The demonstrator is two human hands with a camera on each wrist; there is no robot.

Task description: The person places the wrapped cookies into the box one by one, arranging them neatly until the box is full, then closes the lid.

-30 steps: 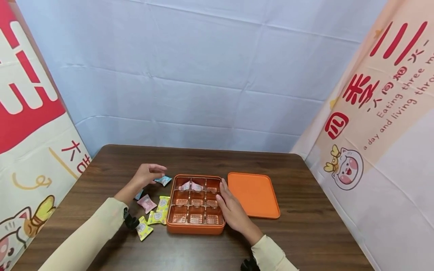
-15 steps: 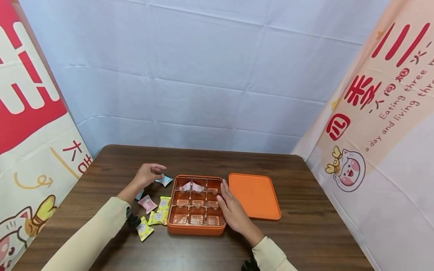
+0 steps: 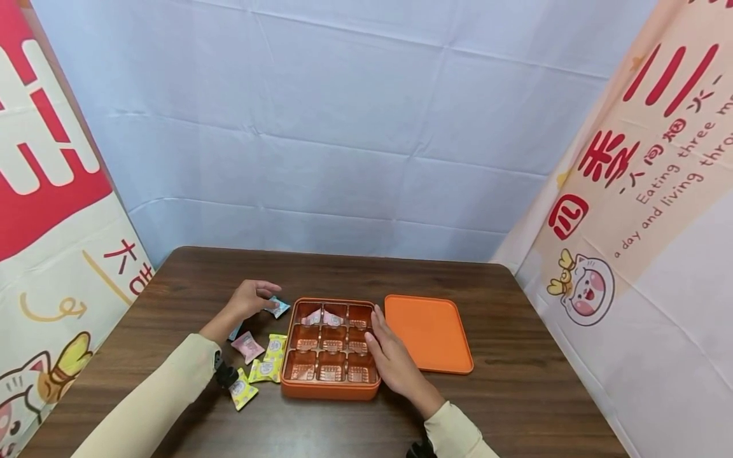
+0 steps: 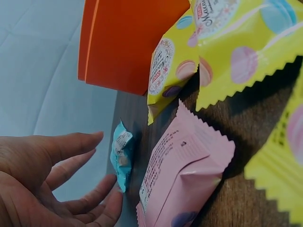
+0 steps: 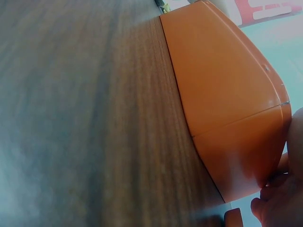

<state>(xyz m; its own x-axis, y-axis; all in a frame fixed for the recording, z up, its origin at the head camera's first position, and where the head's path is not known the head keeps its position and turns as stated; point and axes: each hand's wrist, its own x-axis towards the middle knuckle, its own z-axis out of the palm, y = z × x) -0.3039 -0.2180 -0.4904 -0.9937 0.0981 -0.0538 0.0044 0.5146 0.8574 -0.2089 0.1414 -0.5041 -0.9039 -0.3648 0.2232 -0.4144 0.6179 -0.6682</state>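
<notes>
My left hand (image 3: 247, 301) is at a small blue wrapped packet (image 3: 280, 308) left of the orange box (image 3: 330, 390). In the left wrist view, its thumb and fingers stand apart beside the blue packet (image 4: 122, 156), and the lower fingertips come close to it or touch it. The box has a nine-compartment insert. Pink packets (image 3: 333, 317) lie in its back-left and back-middle compartments. Against the box's right side rests my right hand (image 3: 394, 357), fingers extended. Part of that hand (image 5: 284, 191) shows at the box corner in the right wrist view.
A pink packet (image 3: 248, 346) and several yellow packets (image 3: 266, 369) lie left of the box. Another blue packet (image 3: 235, 331) is partly hidden by the left wrist. To the right, an orange lid (image 3: 429, 334) lies flat on the wooden table (image 3: 515, 381).
My left hand has lowered slightly, and its fingers have come closer to the blue packet. The right hand stays against the box.
</notes>
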